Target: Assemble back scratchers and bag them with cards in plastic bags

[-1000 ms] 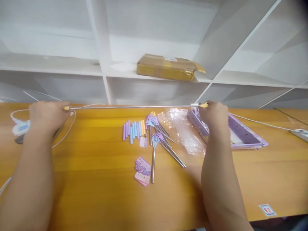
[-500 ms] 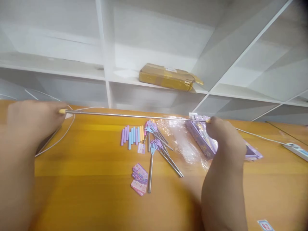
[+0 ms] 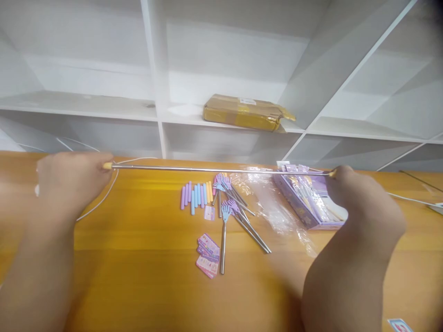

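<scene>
A telescopic back scratcher (image 3: 221,170) is stretched out level above the table, a thin metal rod with yellow showing at both ends. My left hand (image 3: 76,177) is closed around its left end, and my right hand (image 3: 360,198) grips the right end; the fingers cover the tips. Below the rod lie several back scratchers with blue and purple hand-shaped heads (image 3: 226,213) and metal shafts. Left of them, purple, blue and yellow handle sleeves (image 3: 197,196) lie in a row. Small printed cards (image 3: 208,258) are spread nearer to me.
Clear plastic wrapping (image 3: 273,207) lies beside an open purple box (image 3: 304,212) with wrapped pieces inside, partly behind my right arm. A white cable (image 3: 104,196) runs behind my left hand. On the white shelf (image 3: 183,113) sits a taped brown carton (image 3: 242,113).
Both hands have shifted right with the back scratcher, the right hand farther, and the rod spans a little more of the view. The camera view has shifted slightly.
</scene>
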{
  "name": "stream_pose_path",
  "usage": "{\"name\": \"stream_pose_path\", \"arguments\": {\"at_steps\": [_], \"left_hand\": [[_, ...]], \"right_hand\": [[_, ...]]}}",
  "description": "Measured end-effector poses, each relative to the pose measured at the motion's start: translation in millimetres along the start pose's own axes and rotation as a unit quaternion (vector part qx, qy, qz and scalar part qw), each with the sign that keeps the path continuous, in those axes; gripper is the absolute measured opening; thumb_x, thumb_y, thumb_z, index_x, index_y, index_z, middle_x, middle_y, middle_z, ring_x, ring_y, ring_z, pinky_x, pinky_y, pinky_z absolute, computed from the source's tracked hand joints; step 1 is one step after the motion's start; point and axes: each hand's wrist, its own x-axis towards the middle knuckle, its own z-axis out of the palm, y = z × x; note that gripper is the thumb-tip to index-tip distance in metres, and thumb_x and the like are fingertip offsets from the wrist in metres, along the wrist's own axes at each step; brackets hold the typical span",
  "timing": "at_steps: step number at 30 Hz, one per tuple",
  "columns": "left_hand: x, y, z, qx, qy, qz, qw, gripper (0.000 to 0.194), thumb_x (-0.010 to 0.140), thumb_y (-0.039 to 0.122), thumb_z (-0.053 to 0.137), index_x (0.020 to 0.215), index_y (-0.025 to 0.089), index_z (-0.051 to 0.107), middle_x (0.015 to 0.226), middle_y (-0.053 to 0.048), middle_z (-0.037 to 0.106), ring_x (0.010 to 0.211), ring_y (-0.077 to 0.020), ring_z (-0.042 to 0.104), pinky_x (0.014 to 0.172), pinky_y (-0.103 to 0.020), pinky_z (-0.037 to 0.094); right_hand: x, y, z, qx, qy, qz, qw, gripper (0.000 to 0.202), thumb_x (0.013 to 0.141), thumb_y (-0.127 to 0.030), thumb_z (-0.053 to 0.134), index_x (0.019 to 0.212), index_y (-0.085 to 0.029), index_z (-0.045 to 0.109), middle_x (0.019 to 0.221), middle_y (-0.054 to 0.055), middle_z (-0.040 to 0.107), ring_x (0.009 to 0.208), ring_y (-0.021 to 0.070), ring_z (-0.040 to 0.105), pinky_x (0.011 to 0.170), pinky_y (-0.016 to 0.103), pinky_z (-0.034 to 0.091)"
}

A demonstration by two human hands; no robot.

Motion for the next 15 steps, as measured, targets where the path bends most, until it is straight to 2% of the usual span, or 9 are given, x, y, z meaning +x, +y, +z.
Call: {"name": "stream_pose_path", "arguments": {"at_steps": [3,5,8,10,13,15], "left_hand": [[-3,-1,4.9,-0.013,0.034,0.006,0.999,0.023,0.088,0.035,0.053,0.071,0.020,0.057,0.059,0.004,0.030,0.060,-0.0141,0.020,0.067,-0.028,0.015],[-5,-3,8.1,-0.039,0.094,0.016,0.995,0.024,0.086,0.032,0.050,0.066,0.020,0.047,0.061,0.003,0.027,0.062,-0.0149,0.019,0.065,-0.029,0.014],[-7,-5,8.5,-0.087,0.201,0.020,0.975,0.024,0.083,0.025,0.046,0.062,0.020,0.036,0.066,0.002,0.021,0.065,-0.0163,0.021,0.064,-0.032,0.013],[-8,-5,5.4,-0.108,0.230,0.008,0.967,0.022,0.081,0.024,0.046,0.062,0.022,0.035,0.067,0.002,0.019,0.067,-0.0169,0.023,0.064,-0.033,0.014],[-7,1,-0.7,-0.116,0.172,-0.025,0.978,0.020,0.080,0.023,0.048,0.063,0.022,0.037,0.066,0.002,0.019,0.066,-0.0169,0.020,0.066,-0.033,0.014],[-5,10,-3.4,-0.133,0.081,-0.032,0.987,0.019,0.082,0.021,0.048,0.065,0.021,0.041,0.065,0.002,0.023,0.065,-0.0166,0.017,0.067,-0.033,0.013]], "right_hand": [[-2,-1,-4,0.020,0.048,0.000,0.999,0.060,0.112,-0.045,0.023,0.145,-0.012,0.060,0.122,0.034,0.068,0.101,0.0363,0.063,0.072,0.042,0.034],[2,-3,-3,0.041,0.082,0.003,0.996,0.060,0.111,-0.052,0.029,0.143,-0.012,0.062,0.118,0.034,0.070,0.099,0.0362,0.062,0.073,0.042,0.033],[13,-8,2,0.114,0.170,0.003,0.979,0.048,0.110,-0.048,0.042,0.136,-0.015,0.065,0.111,0.028,0.072,0.095,0.0322,0.060,0.076,0.042,0.033],[21,-13,8,0.191,0.237,0.007,0.953,0.039,0.109,-0.041,0.049,0.133,-0.015,0.065,0.108,0.024,0.072,0.090,0.0280,0.058,0.077,0.040,0.033],[28,-22,15,0.278,0.290,0.022,0.915,0.033,0.104,-0.032,0.057,0.131,-0.014,0.063,0.107,0.020,0.070,0.085,0.0235,0.056,0.078,0.039,0.035],[28,-29,18,0.292,0.294,0.026,0.910,0.032,0.102,-0.028,0.059,0.131,-0.014,0.062,0.107,0.019,0.069,0.084,0.0226,0.055,0.078,0.038,0.037]]}}
